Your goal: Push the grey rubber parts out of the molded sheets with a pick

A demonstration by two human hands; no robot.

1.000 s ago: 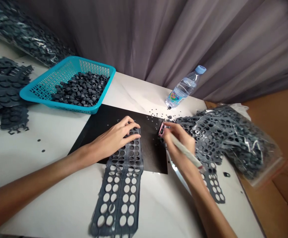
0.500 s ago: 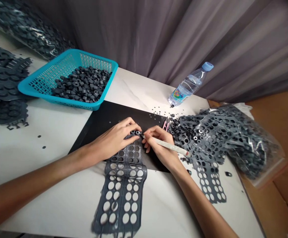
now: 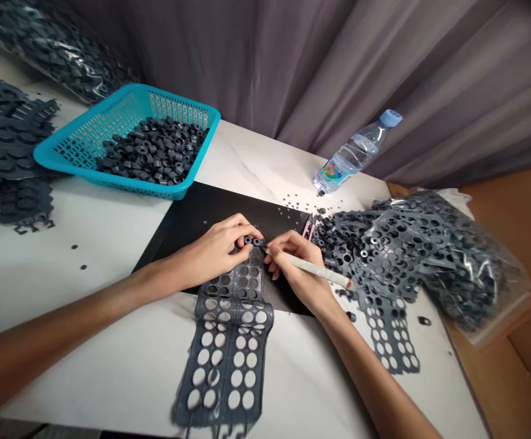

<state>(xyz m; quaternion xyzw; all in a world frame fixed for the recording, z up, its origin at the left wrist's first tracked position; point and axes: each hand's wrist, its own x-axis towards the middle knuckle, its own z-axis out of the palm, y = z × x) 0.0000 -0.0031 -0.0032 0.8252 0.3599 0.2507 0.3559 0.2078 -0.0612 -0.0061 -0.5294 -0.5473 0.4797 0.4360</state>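
Observation:
A long dark grey rubber sheet (image 3: 228,360) with rows of round holes runs from the black mat (image 3: 185,213) down to the table's front edge, with a fold across its middle. My left hand (image 3: 224,247) is closed on the sheet's far end, its fingers curled around small ring-shaped rubber pieces (image 3: 252,242) still in the sheet. In my right hand (image 3: 295,262) I grip a pen-like tool (image 3: 317,269) with a whitish wrapped handle and a reddish butt end. Its dark tip is at the sheet's edge beside those rings; whether it touches them I cannot tell.
A blue basket (image 3: 123,180) of small rubber rings stands back left. Uncut rubber sheets (image 3: 4,146) lie far left. To the right are punched sheets (image 3: 384,244), a clear plastic bag (image 3: 480,268), pink-handled snips (image 3: 310,227) and a water bottle (image 3: 354,152). Small discs are scattered about.
The whole view has shifted slightly. My hands keep almost the same pose at the sheet's far end, the tool's tip still beside the rings.

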